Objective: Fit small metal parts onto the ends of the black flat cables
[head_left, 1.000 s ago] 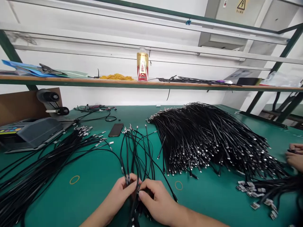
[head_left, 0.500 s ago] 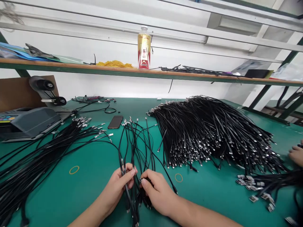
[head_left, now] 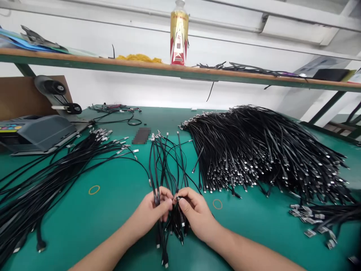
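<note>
Black cables (head_left: 166,158) with metal plugs lie in a loose bunch at the centre of the green table. My left hand (head_left: 156,206) is closed around a few of them, whose plug ends hang below the fingers. Close beside it, my right hand (head_left: 194,210) pinches a black cable near its small metal plug (head_left: 178,198). The fingertips of both hands almost meet. More cable ends (head_left: 179,224) hang or lie beneath the right fingers, partly hidden by them.
A large heap of black cables (head_left: 254,150) spreads at the right, another bundle (head_left: 67,169) at the left. Rubber bands (head_left: 94,189) lie on the table. A grey machine (head_left: 39,131) stands back left. Above runs a shelf (head_left: 98,64) with a bottle (head_left: 179,35).
The view has tilted down and shifted slightly. My hands have come closer together, and a cable beside my left hand has slipped out of its grasp. The other person's hand at right has left view.
</note>
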Tool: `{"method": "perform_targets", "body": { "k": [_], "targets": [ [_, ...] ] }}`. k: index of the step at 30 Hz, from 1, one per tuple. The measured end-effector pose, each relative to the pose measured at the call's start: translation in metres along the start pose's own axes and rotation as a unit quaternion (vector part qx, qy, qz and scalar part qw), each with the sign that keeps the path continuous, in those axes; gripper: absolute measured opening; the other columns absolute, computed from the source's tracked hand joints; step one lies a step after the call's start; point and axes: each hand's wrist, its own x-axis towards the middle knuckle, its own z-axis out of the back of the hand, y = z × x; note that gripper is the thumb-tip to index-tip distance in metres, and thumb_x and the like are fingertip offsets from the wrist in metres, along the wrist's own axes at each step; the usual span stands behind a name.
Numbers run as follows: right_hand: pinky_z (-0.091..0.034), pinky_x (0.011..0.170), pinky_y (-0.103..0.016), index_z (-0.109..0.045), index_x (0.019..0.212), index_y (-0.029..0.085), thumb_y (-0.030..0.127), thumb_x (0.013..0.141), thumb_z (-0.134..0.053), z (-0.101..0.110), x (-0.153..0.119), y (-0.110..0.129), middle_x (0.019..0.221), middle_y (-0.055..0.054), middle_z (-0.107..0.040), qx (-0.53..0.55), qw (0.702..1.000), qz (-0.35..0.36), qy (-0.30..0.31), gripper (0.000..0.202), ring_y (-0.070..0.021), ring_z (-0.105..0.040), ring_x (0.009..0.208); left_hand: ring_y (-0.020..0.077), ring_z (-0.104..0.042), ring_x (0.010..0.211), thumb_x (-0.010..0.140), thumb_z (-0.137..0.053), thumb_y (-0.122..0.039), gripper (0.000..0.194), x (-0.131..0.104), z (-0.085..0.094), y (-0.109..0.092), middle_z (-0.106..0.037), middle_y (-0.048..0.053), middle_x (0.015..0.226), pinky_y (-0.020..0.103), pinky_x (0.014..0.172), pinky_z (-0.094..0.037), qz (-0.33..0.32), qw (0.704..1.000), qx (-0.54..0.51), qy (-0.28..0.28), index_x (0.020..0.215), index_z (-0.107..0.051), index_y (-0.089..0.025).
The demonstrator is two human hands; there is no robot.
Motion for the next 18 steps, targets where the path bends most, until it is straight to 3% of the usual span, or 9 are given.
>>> {"method": "perform_targets", "body": {
  "k": [3,8,11,15,18],
  "targets": [
    [-0.047,0.061,-0.024,-0.062,0.094,0.019,0.051,0.090,-0.062,-0.001,0.004,-0.004,0.091,-0.004,-0.064,0.078,0.995,-0.033,-0.049,0.032,-0.0132,-0.057,0.071,0.0114,-0.053,0.056,0.084,-0.069,-0.042,0.031,0.000,-0.001,0.004,-0.056,-0.005,0.069,0.026,0.058,-0.043,0.023,0.999,-0.003,0.035,0.093,-0.050,-0.020],
    [-0.053,0.075,-0.028,-0.065,0.097,0.019,0.042,0.090,-0.065,-0.007,0.004,-0.006,0.100,-0.005,-0.063,0.101,0.990,-0.013,-0.095,0.024,-0.0143,-0.063,0.081,0.0131,-0.051,0.067,0.083,-0.071,-0.038,0.028,-0.006,-0.003,0.004,-0.059,-0.002,0.075,0.027,0.065,-0.044,0.030,0.996,0.027,0.083,0.084,-0.049,-0.020],
    [-0.054,0.079,-0.030,-0.065,0.099,0.020,0.037,0.091,-0.063,-0.009,0.001,-0.006,0.103,-0.005,-0.063,0.096,0.991,-0.002,-0.093,0.019,-0.0154,-0.065,0.083,0.0139,-0.051,0.070,0.080,-0.073,-0.032,0.026,-0.009,-0.006,0.003,-0.059,-0.003,0.074,0.026,0.066,-0.043,0.021,0.994,0.090,0.062,0.077,-0.049,-0.020],
    [-0.051,0.093,-0.033,-0.068,0.102,0.021,0.026,0.093,-0.058,-0.008,-0.003,-0.005,0.105,-0.005,-0.066,-0.001,0.994,0.030,-0.103,0.013,-0.0190,-0.063,0.102,0.0151,-0.054,0.067,0.079,-0.067,-0.024,0.011,-0.007,-0.016,0.000,-0.061,-0.003,0.070,0.026,0.065,-0.044,0.033,0.984,0.172,0.024,0.076,-0.058,-0.019],
    [-0.049,0.094,-0.034,-0.069,0.101,0.022,0.018,0.091,-0.057,-0.007,-0.001,-0.005,0.105,-0.005,-0.066,-0.028,0.993,0.057,-0.101,0.016,-0.0189,-0.062,0.104,0.0189,-0.061,0.076,0.080,-0.063,-0.024,0.007,-0.005,-0.024,-0.001,-0.068,0.001,0.076,0.027,0.073,-0.048,0.020,0.985,0.173,0.002,0.078,-0.065,-0.018]
  ]
}}
